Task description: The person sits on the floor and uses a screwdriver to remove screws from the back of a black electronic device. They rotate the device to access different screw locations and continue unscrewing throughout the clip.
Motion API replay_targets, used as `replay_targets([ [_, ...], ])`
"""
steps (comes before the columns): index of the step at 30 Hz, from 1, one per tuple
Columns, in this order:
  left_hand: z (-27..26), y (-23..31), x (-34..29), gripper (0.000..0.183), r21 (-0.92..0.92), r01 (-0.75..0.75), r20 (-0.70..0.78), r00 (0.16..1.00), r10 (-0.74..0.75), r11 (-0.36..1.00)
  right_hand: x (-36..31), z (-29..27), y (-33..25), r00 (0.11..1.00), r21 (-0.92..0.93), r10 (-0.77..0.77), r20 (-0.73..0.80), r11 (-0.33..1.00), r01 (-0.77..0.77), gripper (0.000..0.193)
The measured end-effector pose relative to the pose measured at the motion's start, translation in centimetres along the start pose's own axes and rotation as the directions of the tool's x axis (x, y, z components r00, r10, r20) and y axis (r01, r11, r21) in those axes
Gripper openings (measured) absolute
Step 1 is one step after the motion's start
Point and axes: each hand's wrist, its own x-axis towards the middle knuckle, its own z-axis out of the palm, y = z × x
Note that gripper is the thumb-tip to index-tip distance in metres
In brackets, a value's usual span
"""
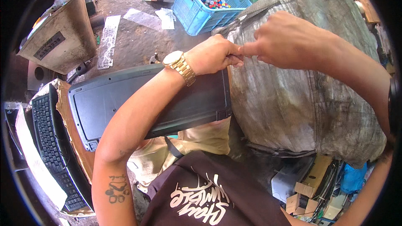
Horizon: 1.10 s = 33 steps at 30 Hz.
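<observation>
Across my lap lies a long black keyboard (121, 96), underside up, with small screw holes along its edges. Over its far right corner is my left hand (215, 55), a gold watch (180, 65) on the wrist, thumb and fingers pinched together. My right hand (278, 39) is closed, raised in front of a big grey woven sack, its fingertips meeting those of the left. Whatever the two hands pinch between them is too small or hidden to make out.
A second black keyboard (52, 150) sits on cardboard at the left, keys up. Behind it stands a dirty beige bin (63, 37). A blue crate (197, 16) with colourful caps is at the back. The bulky sack (284, 104) fills the right side, scrap boxes (312, 180) below it.
</observation>
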Motion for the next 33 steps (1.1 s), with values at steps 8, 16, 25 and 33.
replay_targets([
  [8,0.0,0.2,0.0,0.023,0.025,0.002,0.017,1.000,-0.002,1.000,-1.2,-1.5,-0.3,0.922,0.367,0.287,0.259,0.854,-0.369,0.036],
  [16,0.3,0.6,0.1,0.021,0.068,0.009,0.032,0.999,-0.011,0.998,-3.2,1.1,0.8,0.895,0.610,0.338,0.291,0.655,-0.446,0.026],
  [25,0.3,0.2,-0.3,0.021,0.024,-0.045,-0.034,0.998,0.046,0.999,-3.1,0.8,-1.0,0.984,0.262,0.159,-0.085,0.956,-0.132,0.032],
  [33,0.6,0.6,-0.2,0.019,0.124,-0.020,-0.024,0.999,0.023,0.992,-3.5,1.5,-1.7,0.991,-0.140,-0.065,-0.121,0.989,0.048,0.034],
])
